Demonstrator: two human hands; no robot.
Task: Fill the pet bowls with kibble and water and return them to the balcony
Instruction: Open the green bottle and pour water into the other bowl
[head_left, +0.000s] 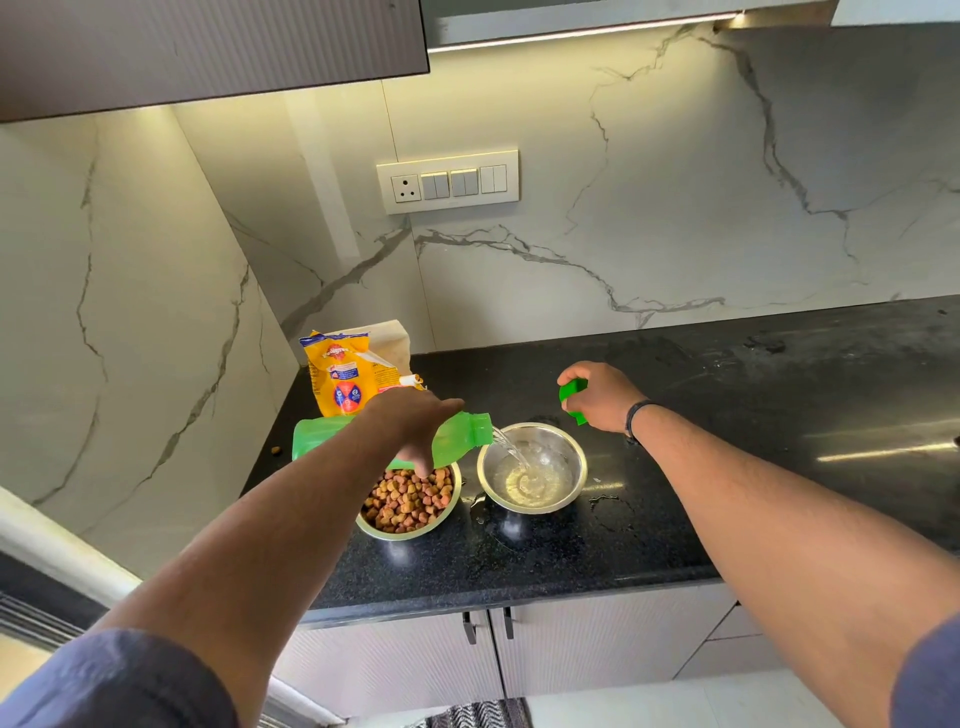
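Two steel pet bowls stand side by side on the black counter (727, 395). The left bowl (410, 530) is full of brown kibble. The right bowl (576, 457) holds a little water. My left hand (410, 421) grips a green bottle (462, 434) tipped on its side above the kibble bowl, and a stream of water (511, 452) runs from its mouth into the right bowl. My right hand (597, 395) hovers behind the right bowl, its fingers curled round the green bottle cap (571, 392).
A yellow kibble bag (345, 379) stands upright at the back left corner against the marble wall. A stray kibble piece (277, 450) lies by the left wall. Water drops (610, 506) spot the counter around the right bowl. Cabinet doors with handles (488, 626) sit below.
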